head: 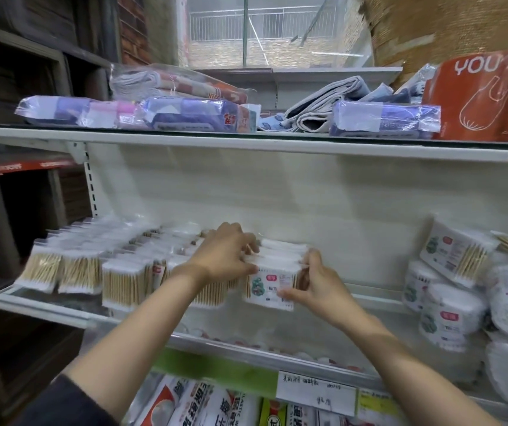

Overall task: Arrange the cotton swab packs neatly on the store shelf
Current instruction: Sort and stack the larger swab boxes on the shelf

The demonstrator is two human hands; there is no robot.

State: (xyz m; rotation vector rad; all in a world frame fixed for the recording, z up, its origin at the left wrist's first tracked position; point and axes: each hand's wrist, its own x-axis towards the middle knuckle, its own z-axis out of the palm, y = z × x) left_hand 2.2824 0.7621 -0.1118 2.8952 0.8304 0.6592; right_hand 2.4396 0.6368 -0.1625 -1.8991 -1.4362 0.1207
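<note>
Several clear packs of wooden cotton swabs point(92, 265) stand in rows on the left half of the white middle shelf point(46, 309). At the right end of these rows stands a small stack of packs with a printed label point(269, 284). My left hand point(226, 252) grips the stack's left top edge, fingers curled over it. On the stack's right side my right hand point(314, 284) holds it, thumb across the label. A loose heap of swab packs point(458, 290) lies at the shelf's right end.
The shelf above point(246, 142) carries bagged cloths and an orange pack point(480, 103). Below, a shelf edge with a handwritten price tag point(315, 395) fronts more packaged goods. Dark wooden shelving stands at the left. Bare shelf lies between the held stack and the heap.
</note>
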